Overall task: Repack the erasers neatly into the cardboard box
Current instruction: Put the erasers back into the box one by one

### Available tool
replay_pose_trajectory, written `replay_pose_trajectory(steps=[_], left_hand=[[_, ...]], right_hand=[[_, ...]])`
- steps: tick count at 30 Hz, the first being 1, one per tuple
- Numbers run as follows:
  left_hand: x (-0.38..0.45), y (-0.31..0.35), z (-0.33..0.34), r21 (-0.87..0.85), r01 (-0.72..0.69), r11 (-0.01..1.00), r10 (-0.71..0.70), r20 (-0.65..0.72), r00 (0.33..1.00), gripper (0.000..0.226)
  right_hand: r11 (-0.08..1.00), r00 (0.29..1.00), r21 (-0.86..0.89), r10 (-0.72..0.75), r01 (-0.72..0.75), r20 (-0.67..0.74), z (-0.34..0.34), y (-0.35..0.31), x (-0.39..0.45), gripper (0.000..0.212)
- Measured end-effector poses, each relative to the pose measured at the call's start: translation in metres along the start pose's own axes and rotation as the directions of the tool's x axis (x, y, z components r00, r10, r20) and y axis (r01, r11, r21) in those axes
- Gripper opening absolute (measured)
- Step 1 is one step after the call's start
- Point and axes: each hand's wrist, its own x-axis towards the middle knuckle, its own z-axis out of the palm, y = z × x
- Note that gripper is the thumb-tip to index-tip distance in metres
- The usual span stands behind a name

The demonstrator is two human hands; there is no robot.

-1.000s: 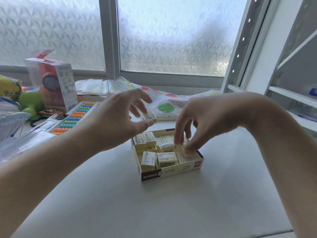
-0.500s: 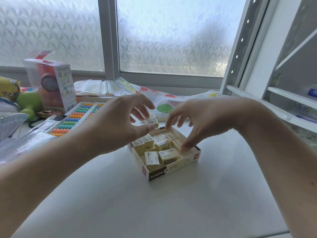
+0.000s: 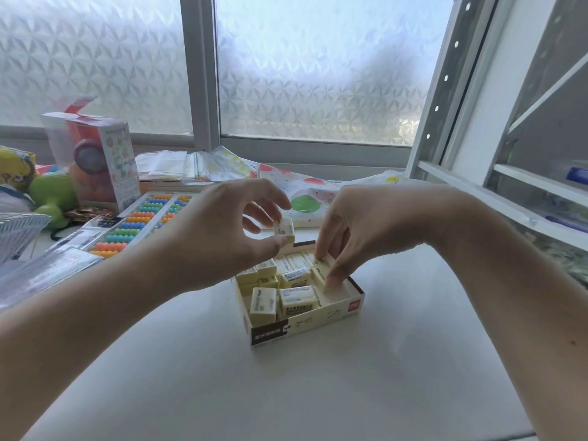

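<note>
Several erasers (image 3: 298,297): lying jumbled in the cardboard box, some flat, some tipped on edge, pale yellow with printed sleeves; near right corner of the box showing bare floor.
Cardboard box (image 3: 337,313): sitting open on the white tabletop (image 3: 318,393), about mid-width, turned slightly askew to the near edge; dark band and red mark on its front wall.
Single eraser (image 3: 285,229): being held in the air just above the far left corner of the box, apart from the ones inside.
Left hand (image 3: 219,237): pinching that single eraser between thumb below and fingertips above, the grip narrow and closed on it.
Right hand (image 3: 359,230): reaching down into the far right part of the box, thumb and fingertips pressing on an eraser there; whether gripping or only touching, cannot tell.
Abacus (image 3: 140,224): lying toward the far left of the tabletop, rows of coloured beads.
Toy package (image 3: 105,160): standing upright beyond the abacus, near the window (image 3: 318,74).
Shelf unit (image 3: 525,138): rising along the right edge.
</note>
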Motion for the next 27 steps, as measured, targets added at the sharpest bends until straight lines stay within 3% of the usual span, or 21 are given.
replay_pose_trajectory(steps=[7,11,15,19,27], left_hand=[[-0.003,0.01,-0.003,-0.146,0.038,0.989,-0.029,0.064,0.998,0.023],[-0.007,0.023,-0.002,-0.167,0.018,0.986,0.01,0.166,0.986,0.023],[-0.012,0.033,0.007,-0.078,-0.012,0.997,0.034,0.284,0.958,0.023],[-0.014,0.034,0.01,-0.009,0.009,1.0,-0.006,0.306,0.952,0.022],[-0.013,0.033,0.021,-0.123,0.034,0.992,0.009,0.331,0.943,0.008]], right_hand=[[0.992,0.997,0.101,-0.072,0.07,0.018,-0.004,0.008,0.002,0.031],[0.967,0.989,0.241,-0.053,0.085,-0.138,-0.009,0.025,0.008,0.017],[0.975,0.986,0.198,-0.069,0.098,-0.151,0.008,0.022,0.026,0.021],[0.97,0.986,0.208,-0.103,0.128,-0.13,0.02,0.017,0.034,0.012],[0.972,0.983,0.192,-0.103,0.131,-0.151,0.021,0.017,0.034,0.027]])
